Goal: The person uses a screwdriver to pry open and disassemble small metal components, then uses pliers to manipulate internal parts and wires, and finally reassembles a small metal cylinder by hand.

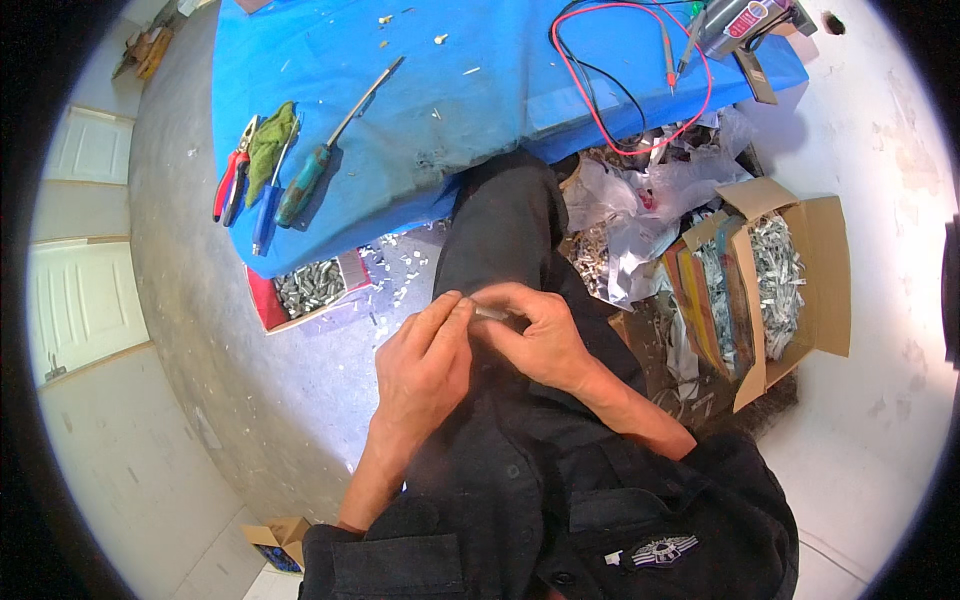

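Observation:
Above my dark-clad lap, my two hands meet fingertip to fingertip. Between them is a small pale, greyish piece [490, 313], mostly hidden by the fingers, so its kind does not show. The thumb and forefinger of my right hand [543, 338] close on it. My left hand [425, 348] has its fingers pressed together at the piece's left end. Beyond my hands, the blue-covered table [440, 100] holds a long screwdriver [310, 180] with a teal handle, a smaller blue-handled screwdriver [266, 218], red-handled pliers [235, 180] and a crumpled green cloth [268, 146].
Red and black test leads [708, 90] hang over the table's right edge, near a grey device [745, 25]. An open cardboard box [828, 275] of metal strips stands right, beside plastic bags [630, 215]. Under the table's left corner sits a red box [268, 300] of small metal parts.

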